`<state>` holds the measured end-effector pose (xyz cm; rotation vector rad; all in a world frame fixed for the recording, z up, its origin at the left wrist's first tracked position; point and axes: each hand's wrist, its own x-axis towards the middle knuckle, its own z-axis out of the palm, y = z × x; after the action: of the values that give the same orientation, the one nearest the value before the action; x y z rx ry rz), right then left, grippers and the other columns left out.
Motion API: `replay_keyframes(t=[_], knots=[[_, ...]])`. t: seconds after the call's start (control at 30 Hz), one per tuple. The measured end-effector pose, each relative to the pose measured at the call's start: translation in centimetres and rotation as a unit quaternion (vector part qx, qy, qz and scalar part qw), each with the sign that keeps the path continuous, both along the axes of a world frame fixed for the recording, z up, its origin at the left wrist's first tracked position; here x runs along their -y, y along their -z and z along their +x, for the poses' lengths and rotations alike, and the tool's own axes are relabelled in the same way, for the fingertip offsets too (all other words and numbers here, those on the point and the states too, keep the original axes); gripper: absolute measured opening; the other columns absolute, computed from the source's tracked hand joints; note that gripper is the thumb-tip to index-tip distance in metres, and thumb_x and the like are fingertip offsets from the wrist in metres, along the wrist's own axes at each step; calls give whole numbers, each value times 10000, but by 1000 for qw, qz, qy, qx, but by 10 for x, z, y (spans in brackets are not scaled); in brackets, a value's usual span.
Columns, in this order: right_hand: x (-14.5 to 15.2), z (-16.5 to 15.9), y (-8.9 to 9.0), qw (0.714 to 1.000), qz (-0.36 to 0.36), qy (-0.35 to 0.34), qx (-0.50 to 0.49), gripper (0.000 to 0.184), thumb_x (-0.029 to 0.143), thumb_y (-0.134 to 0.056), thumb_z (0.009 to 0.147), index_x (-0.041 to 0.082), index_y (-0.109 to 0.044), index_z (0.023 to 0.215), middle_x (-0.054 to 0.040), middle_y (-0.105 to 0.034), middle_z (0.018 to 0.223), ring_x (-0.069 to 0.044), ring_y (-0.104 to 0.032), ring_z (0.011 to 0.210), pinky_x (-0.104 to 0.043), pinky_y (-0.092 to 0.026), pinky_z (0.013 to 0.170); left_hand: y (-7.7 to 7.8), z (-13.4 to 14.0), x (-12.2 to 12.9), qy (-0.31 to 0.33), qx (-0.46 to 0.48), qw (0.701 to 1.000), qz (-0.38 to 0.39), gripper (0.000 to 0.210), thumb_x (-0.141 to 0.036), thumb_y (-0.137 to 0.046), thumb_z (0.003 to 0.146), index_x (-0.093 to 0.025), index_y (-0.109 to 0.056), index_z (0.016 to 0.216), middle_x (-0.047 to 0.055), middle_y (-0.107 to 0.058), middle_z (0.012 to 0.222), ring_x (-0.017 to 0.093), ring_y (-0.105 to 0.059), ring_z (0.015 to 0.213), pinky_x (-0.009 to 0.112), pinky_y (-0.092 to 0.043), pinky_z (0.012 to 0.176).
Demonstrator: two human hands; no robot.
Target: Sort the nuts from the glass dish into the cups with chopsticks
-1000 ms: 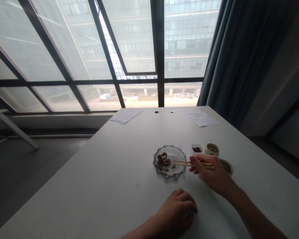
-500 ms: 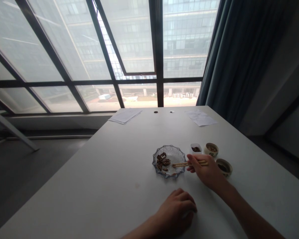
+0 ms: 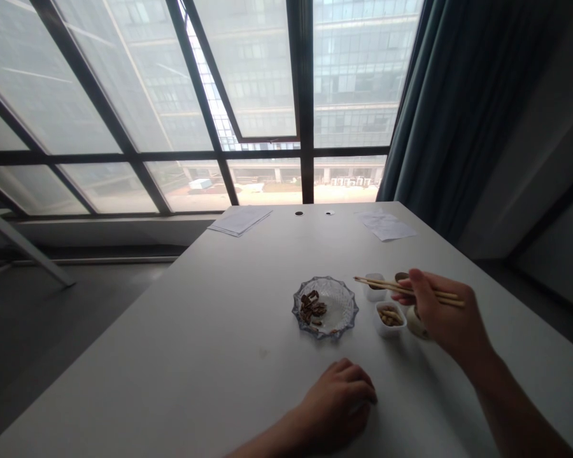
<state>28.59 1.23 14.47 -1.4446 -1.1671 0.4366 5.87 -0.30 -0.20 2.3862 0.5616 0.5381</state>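
My right hand (image 3: 451, 312) grips a pair of wooden chopsticks (image 3: 379, 282), raised over the small containers with the tips pointing left. Between the tips I can make out no piece. Below them stand a white plastic cup (image 3: 372, 294) and another white cup (image 3: 390, 320) with pale brown pieces in it. Partly behind the hand are two small round bowls, one at the back (image 3: 402, 277) and one nearer (image 3: 416, 326). A scalloped glass dish (image 3: 346, 312) holds dark brown dried pieces (image 3: 311, 308) on its left side. My left hand (image 3: 339, 397) rests on the table, fingers curled in.
The white table (image 3: 195, 356) runs to the window wall. Paper sheets (image 3: 241, 221) lie at its far left and more paper (image 3: 386, 226) at its far right. Two round cable holes are near the far edge. A blue curtain (image 3: 430, 127) hangs on the right.
My right hand has moved right and up with the chopsticks, from over the glass dish to over the containers. The cup of pale brown pieces is uncovered. My left hand stays put.
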Motion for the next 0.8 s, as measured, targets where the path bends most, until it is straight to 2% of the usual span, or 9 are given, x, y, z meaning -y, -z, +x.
replay_keyframes(t=[0.07, 0.17, 0.3, 0.37, 0.43, 0.5, 0.57, 0.67, 0.8], knots=[[-3, 14, -1, 998, 14, 30, 46, 497, 664, -667, 955, 201, -780, 814, -119, -811, 773, -279, -788, 632, -364, -649, 620, -1, 0, 0, 3, -3, 1000, -1, 293, -53, -676, 846, -240, -709, 1069, 22, -740, 1167, 202, -629, 1086, 302, -490, 1032], [-9, 26, 3, 994, 18, 27, 100, 468, 627, -643, 985, 218, -761, 791, -97, -802, 741, -270, -784, 625, -357, -636, 620, -1, 0, 0, 1, 5, 1000, -7, 298, -45, -670, 845, -240, -710, 1067, 19, -743, 1160, 201, -630, 1087, 298, -492, 1025], [-11, 23, 6, 995, 33, 16, 91, 439, 600, -642, 1001, 214, -764, 830, -80, -799, 742, -260, -791, 659, -336, -621, 636, 1, 0, 1, -5, 18, 1000, -9, 310, -31, -666, 836, -243, -705, 1059, 9, -743, 1146, 193, -628, 1090, 287, -485, 1030], [-9, 15, 7, 998, 18, -24, 50, 452, 620, -644, 994, 206, -770, 862, -79, -798, 745, -256, -790, 661, -326, -616, 616, 2, 0, 1, -6, 22, 1000, -8, 299, -41, -673, 839, -244, -702, 1057, 8, -742, 1143, 193, -627, 1088, 288, -483, 1033], [-7, 4, 10, 995, -16, -101, 11, 485, 648, -632, 990, 197, -770, 876, -77, -791, 728, -249, -782, 642, -317, -608, 588, 2, 0, 0, -6, 24, 1000, -7, 287, -52, -683, 841, -245, -701, 1054, 5, -742, 1144, 192, -627, 1079, 288, -483, 1029], [-6, -10, 15, 981, -53, -186, 7, 514, 657, -606, 1001, 191, -760, 850, -73, -781, 705, -234, -769, 625, -307, -593, 584, 3, 0, 0, -7, 24, 1000, -4, 282, -59, -690, 842, -246, -699, 1053, 5, -741, 1146, 193, -625, 1074, 287, -484, 1020], [-5, -24, 22, 966, -81, -242, 34, 520, 638, -591, 1018, 191, -740, 799, -64, -771, 683, -217, -756, 621, -293, -570, 596, 4, 0, -1, -9, 24, 1000, -1, 282, -58, -692, 839, -246, -698, 1048, 3, -742, 1139, 196, -622, 1072, 289, -483, 1017], [-5, -42, 32, 955, -98, -270, 73, 492, 584, -615, 1023, 194, -706, 740, -43, -756, 659, -199, -739, 620, -276, -533, 606, 7, 0, -1, -9, 25, 1000, 2, 288, -59, -701, 832, -248, -697, 1049, 0, -743, 1135, 199, -618, 1079, 294, -474, 1031], [-6, -53, 39, 956, -80, -261, 111, 500, 521, -591, 1048, 197, -668, 676, -28, -739, 634, -181, -717, 602, -270, -494, 605, 8, 0, -1, -7, 25, 1000, 0, 272, -79, -713, 843, -250, -698, 1054, 0, -738, 1141, 196, -619, 1087, 292, -468, 1044]])
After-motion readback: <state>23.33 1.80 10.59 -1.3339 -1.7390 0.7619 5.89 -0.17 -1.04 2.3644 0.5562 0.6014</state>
